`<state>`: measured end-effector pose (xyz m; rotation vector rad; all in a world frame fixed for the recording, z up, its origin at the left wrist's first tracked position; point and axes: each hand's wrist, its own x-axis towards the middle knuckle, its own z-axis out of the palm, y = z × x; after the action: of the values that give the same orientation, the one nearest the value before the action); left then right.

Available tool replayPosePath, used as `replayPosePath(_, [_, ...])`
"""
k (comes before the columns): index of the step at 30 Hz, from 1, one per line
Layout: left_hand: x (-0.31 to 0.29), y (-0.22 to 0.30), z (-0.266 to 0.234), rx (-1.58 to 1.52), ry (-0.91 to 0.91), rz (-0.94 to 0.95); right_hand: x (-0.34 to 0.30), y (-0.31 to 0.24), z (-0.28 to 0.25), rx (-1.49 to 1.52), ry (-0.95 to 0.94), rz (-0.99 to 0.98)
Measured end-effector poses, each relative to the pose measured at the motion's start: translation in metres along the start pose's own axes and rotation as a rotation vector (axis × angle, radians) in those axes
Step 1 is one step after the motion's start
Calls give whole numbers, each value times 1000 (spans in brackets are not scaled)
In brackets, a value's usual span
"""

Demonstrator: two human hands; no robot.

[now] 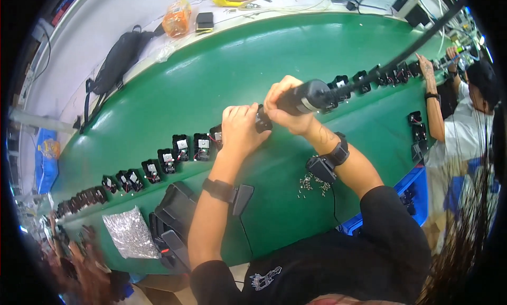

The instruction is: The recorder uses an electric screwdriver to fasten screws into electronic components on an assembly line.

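My right hand [288,107] is wrapped round a black corded electric screwdriver [311,96], whose cable runs up to the upper right. The tool is tilted, its front end toward a small black housing [262,120]. Gripping that housing from its left side is my left hand [240,128], thumb on the near side. The tool's tip is hidden behind my right hand, so contact with the housing cannot be seen. A row of similar open black housings [202,146], with silvery plates and red wires inside, stretches left and right along the green table [211,78].
Loose screws [314,185] lie near my right forearm. At left are a silvery bag [129,232] and black plastic trays [177,207]. A blue bin [417,194] stands at the right edge. Another person [457,115] works at far right; blurred hands [74,247] show at lower left.
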<state>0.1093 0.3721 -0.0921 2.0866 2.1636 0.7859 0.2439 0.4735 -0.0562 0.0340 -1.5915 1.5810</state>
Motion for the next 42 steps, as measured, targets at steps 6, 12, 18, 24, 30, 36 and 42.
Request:
replayPosePath(6, [-4, 3, 8, 22, 83, 22, -14, -13, 7, -54, -48, -91])
replayPosePath(12, [2, 18, -4, 81, -78, -45, -25, 2, 11, -225, 243, -117])
replayPosePath(18, [-3, 37, -17, 282, -47, -102, -52, -81, 8, 114, 168, -23])
replayPosePath(24, [-48, 75, -11, -214, 100, -106, -116, -141, -37, -224, 410, 30])
replayPosePath(30, [-149, 148, 8, -258, 4, -75, -172, -161, -52, -144, 546, 47])
replayPosePath(36, [-146, 156, 27, -174, 34, -90, -175, -150, -44, -210, 497, 186])
replayPosePath(42, [-137, 161, 17, -417, 61, -152, -184, -157, -46, -117, 600, 79])
